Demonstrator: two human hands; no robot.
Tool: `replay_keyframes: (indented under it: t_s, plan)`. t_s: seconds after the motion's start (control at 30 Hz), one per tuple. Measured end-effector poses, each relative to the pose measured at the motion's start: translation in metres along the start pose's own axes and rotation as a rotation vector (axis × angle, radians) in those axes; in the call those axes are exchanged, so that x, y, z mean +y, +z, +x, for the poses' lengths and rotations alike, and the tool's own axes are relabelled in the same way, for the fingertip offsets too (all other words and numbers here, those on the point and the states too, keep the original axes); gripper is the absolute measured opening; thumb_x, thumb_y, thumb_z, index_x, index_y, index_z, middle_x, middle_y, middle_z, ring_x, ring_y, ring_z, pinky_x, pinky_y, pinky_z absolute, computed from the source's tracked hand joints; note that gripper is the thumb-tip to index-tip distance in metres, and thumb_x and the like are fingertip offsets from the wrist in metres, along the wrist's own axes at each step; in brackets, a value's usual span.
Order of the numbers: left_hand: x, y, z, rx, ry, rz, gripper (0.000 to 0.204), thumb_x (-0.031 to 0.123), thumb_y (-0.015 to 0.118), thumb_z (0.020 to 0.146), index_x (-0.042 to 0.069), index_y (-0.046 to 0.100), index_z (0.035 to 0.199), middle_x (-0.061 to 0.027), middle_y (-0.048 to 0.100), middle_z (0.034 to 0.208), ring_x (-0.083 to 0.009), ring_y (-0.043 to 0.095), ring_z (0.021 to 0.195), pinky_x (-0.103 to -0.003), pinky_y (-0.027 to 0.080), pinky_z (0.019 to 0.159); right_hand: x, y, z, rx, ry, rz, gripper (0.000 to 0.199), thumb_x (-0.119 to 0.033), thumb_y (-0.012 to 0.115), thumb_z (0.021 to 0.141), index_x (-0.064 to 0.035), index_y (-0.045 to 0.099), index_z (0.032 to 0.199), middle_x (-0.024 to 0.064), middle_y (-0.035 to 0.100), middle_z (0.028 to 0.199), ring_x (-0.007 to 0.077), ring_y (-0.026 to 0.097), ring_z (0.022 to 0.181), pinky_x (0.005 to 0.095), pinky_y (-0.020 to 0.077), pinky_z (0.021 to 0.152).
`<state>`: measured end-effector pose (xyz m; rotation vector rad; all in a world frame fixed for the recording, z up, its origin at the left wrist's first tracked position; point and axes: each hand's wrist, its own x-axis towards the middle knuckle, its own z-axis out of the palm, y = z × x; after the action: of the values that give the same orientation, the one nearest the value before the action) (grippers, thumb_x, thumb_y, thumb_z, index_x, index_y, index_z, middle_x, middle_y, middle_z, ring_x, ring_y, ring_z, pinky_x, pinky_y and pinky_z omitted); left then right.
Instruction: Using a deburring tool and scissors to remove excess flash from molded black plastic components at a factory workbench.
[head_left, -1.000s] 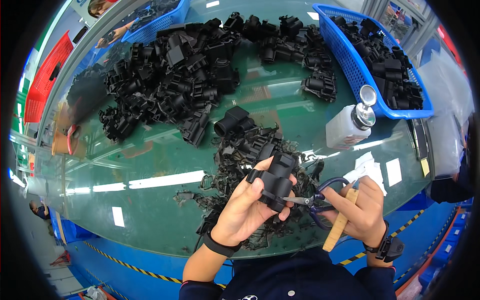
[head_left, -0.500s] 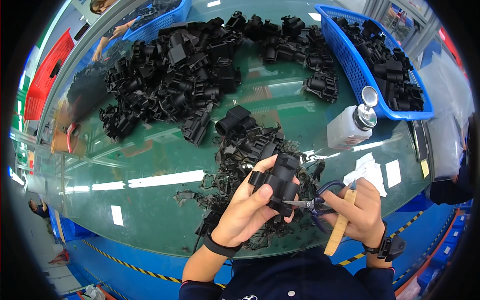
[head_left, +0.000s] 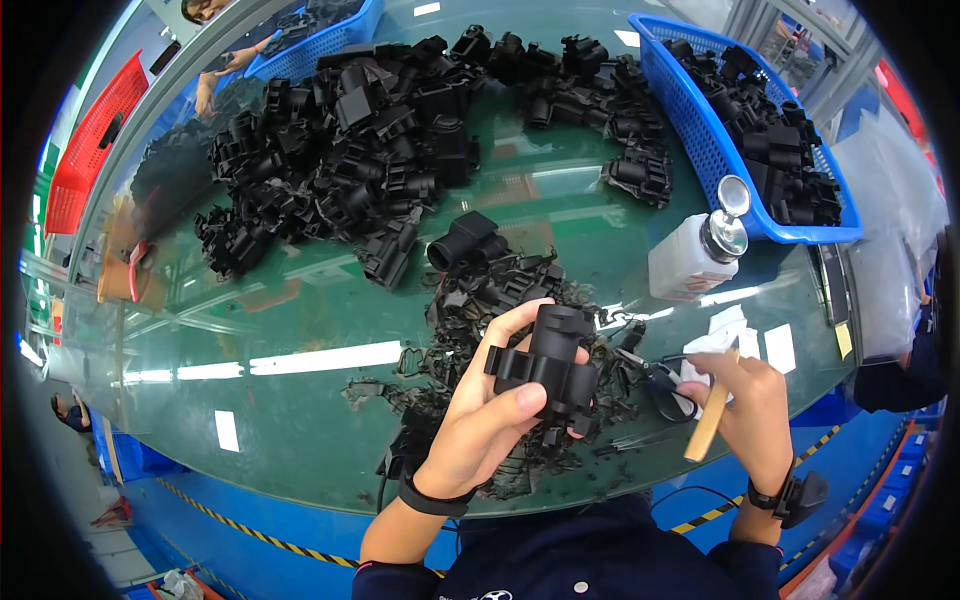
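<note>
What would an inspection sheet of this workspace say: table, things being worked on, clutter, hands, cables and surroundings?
Surface: green tabletop, glossy, reflecting lights.
Job's things: black plastic part and wooden-handled tool, both held; scissors by the right fingers, contact unclear.
Clutter: dark scraps around the left hand; heap of black parts beyond; white bottle and crumpled white tissue on the right.
Grippers: two bare hands; left hand grips the part, right hand the tool.
Cables: thin dark cable below the table's near edge.
Surroundings: blue basket of black parts; red basket; another person, upper left.
</note>
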<state>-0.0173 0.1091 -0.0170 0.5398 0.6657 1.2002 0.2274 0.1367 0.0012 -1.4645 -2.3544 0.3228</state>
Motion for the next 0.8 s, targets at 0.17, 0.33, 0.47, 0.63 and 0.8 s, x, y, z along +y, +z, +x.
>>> replay_keyframes:
  t_s: [0.17,0.33,0.47,0.63,0.8]
  plan:
    - [-0.003,0.001,0.003,-0.015,0.152,0.215,0.080,0.017,0.065,0.073,0.004,0.018,0.137,-0.0186,0.049,0.112,-0.0256,0.054,0.100,-0.039,0.050,0.077,-0.028,0.008,0.040,0.084,-0.095,0.738,0.018,-0.017,0.065,0.078,-0.0007,0.060,0.084,0.0096,0.061,0.069,0.0220,0.059,0.060,0.0286,0.0445,0.055]
    - [0.002,0.002,0.002,-0.013,0.240,0.335,0.086,-0.003,0.067,0.070,0.003,0.016,0.138,-0.0137,0.044,0.121,-0.0199,0.047,0.110,-0.032,0.038,0.093,-0.046,0.036,0.082,0.283,-0.311,0.877,0.020,-0.016,0.062,0.082,0.0030,0.058,0.087,0.0102,0.058,0.073,0.0166,0.056,0.063,0.0253,0.0442,0.058]
    - [0.008,-0.004,-0.005,0.014,0.332,0.409,0.081,0.000,0.071,0.068,0.000,0.025,0.135,-0.0130,0.039,0.128,-0.0196,0.043,0.115,-0.031,0.037,0.095,-0.050,0.054,0.082,0.252,-0.222,1.107,0.064,-0.055,0.031,0.090,0.0025,0.059,0.091,0.0082,0.056,0.074,0.0120,0.051,0.061,0.0231,0.0407,0.055]
    - [0.004,-0.011,-0.003,0.033,0.337,0.367,0.074,0.013,0.070,0.070,0.000,0.030,0.132,-0.0123,0.037,0.131,-0.0209,0.043,0.117,-0.032,0.036,0.096,-0.034,0.048,0.078,0.238,-0.343,1.059,0.041,-0.036,0.042,0.092,0.0000,0.061,0.097,0.0100,0.057,0.077,0.0139,0.052,0.063,0.0246,0.0418,0.057]
    - [0.006,-0.008,-0.004,-0.022,0.167,0.100,0.075,0.020,0.067,0.073,-0.001,0.028,0.133,-0.0168,0.045,0.122,-0.0240,0.058,0.094,-0.034,0.049,0.081,-0.050,0.041,0.073,0.243,-0.239,0.918,0.018,0.001,0.060,0.079,0.0024,0.057,0.097,0.0149,0.064,0.085,0.0200,0.063,0.078,0.0272,0.0495,0.066]
